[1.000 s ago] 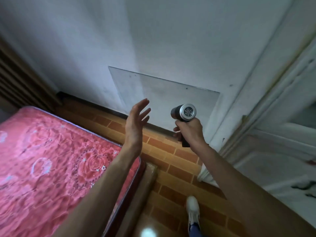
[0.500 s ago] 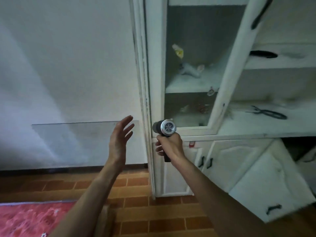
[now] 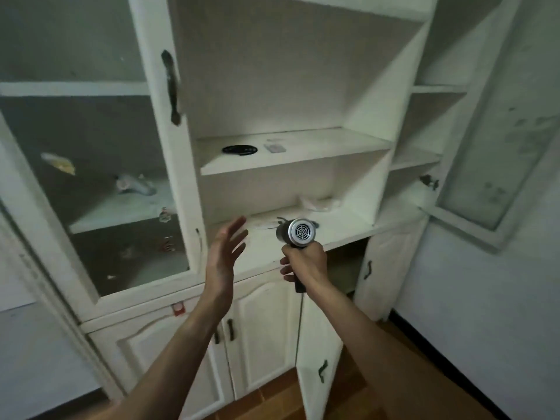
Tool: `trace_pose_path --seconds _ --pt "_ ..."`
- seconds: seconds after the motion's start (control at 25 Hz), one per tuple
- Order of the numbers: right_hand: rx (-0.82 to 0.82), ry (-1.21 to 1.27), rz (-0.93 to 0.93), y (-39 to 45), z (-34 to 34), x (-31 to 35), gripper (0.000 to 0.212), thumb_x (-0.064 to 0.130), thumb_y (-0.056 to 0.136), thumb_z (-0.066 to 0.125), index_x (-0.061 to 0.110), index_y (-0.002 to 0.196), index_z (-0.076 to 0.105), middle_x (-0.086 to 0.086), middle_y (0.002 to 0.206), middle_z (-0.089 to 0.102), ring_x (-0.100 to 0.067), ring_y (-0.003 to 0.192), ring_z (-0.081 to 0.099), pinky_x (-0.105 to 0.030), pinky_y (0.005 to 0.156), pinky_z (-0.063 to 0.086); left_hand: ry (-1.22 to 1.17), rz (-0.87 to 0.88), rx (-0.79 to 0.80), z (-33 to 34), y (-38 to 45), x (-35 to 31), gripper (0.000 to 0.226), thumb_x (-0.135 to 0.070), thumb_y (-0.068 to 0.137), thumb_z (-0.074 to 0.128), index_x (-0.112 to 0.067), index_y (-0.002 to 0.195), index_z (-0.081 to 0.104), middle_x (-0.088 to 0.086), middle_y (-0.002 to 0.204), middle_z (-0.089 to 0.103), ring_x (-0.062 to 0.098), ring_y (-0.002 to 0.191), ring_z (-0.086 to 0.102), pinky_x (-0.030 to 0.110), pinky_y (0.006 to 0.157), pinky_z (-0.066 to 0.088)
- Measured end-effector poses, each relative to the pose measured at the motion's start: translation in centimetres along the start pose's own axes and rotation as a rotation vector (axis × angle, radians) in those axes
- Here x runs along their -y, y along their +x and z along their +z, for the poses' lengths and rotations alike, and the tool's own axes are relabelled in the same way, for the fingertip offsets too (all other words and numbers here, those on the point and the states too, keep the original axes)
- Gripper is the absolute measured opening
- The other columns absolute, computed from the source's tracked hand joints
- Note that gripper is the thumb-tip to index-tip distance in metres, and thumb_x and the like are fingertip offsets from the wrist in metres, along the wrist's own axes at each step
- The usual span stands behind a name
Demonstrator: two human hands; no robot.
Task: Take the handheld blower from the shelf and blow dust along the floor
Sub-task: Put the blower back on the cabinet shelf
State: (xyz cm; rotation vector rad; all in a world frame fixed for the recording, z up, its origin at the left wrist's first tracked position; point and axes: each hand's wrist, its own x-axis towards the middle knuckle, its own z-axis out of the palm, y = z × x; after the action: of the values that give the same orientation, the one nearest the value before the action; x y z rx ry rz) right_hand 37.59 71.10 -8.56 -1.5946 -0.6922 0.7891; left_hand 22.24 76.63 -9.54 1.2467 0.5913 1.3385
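My right hand [image 3: 306, 263] grips the black handle of the handheld blower [image 3: 295, 233], whose round silver grille faces me and whose barrel points at the cabinet. The blower hangs just in front of the lower open shelf [image 3: 342, 228] of a white cabinet. My left hand [image 3: 224, 256] is raised beside it, fingers spread and palm turned toward the blower, holding nothing. A strip of brown tiled floor [image 3: 272, 398] shows at the bottom.
The upper shelf [image 3: 303, 153] holds a flat black oval object [image 3: 239, 150] and a small pale packet [image 3: 274, 147]. A glass door [image 3: 100, 177] stands on the left, an open glass door [image 3: 497, 153] swings out on the right. A lower cabinet door [image 3: 318, 353] hangs open.
The view has swung right from the wall and red mattress to the white cabinet, now seen closer. Both hands keep the same pose, the right still holding the blower.
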Motion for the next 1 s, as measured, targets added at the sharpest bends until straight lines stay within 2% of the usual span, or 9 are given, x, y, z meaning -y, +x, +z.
trace_pose_path --seconds 0.16,0.4,0.6,0.8,1.0 --pt "-0.159 0.028 -0.01 4.0 -10.5 1.1 0.009 0.009 0.084 0.066 0.01 0.078 0.072 -0.009 0.066 0.074 -0.018 0.043 0.064 -0.028 0.046 0.057 -0.048 -0.001 0.126 10.6 2.5 2.6 0.048 -0.045 0.102 0.036 -0.027 0.133 0.069 0.001 0.148 0.066 0.027 0.139 0.06 0.048 0.119 0.041" --pt "-0.316 0.064 -0.041 10.8 -22.5 2.7 0.006 0.009 0.087 0.066 0.012 0.082 0.069 -0.014 0.076 0.076 -0.024 0.051 0.067 -0.032 0.052 0.057 -0.071 0.01 0.292 24.5 7.5 7.8 0.058 -0.05 0.102 0.036 -0.019 0.142 0.065 -0.002 0.15 0.066 0.021 0.137 0.062 0.05 0.119 0.044" --pt "-0.426 0.058 -0.099 20.3 -31.4 5.0 0.01 0.006 0.088 0.065 0.012 0.081 0.068 -0.013 0.07 0.071 -0.021 0.044 0.064 -0.03 0.048 0.055 -0.176 -0.015 0.373 36.2 15.0 12.7 0.053 -0.043 0.101 0.039 -0.018 0.138 0.068 0.001 0.148 0.068 0.024 0.136 0.063 0.052 0.122 0.042" --pt "-0.48 -0.013 -0.105 31.5 -36.9 8.6 0.009 0.006 0.088 0.065 0.011 0.08 0.067 -0.011 0.066 0.07 -0.019 0.04 0.063 -0.026 0.043 0.053 -0.245 -0.026 0.38 44.2 23.4 16.2 0.05 -0.044 0.101 0.039 -0.022 0.136 0.067 0.002 0.149 0.066 0.022 0.136 0.063 0.05 0.121 0.043" --pt "-0.494 -0.054 -0.095 40.1 -39.7 10.2 0.007 0.01 0.088 0.069 0.011 0.081 0.068 -0.013 0.068 0.072 -0.022 0.042 0.062 -0.03 0.048 0.055 -0.22 -0.019 0.395 48.8 29.5 19.0 0.061 -0.045 0.101 0.038 -0.012 0.146 0.061 0.005 0.154 0.062 0.025 0.14 0.059 0.053 0.123 0.04"
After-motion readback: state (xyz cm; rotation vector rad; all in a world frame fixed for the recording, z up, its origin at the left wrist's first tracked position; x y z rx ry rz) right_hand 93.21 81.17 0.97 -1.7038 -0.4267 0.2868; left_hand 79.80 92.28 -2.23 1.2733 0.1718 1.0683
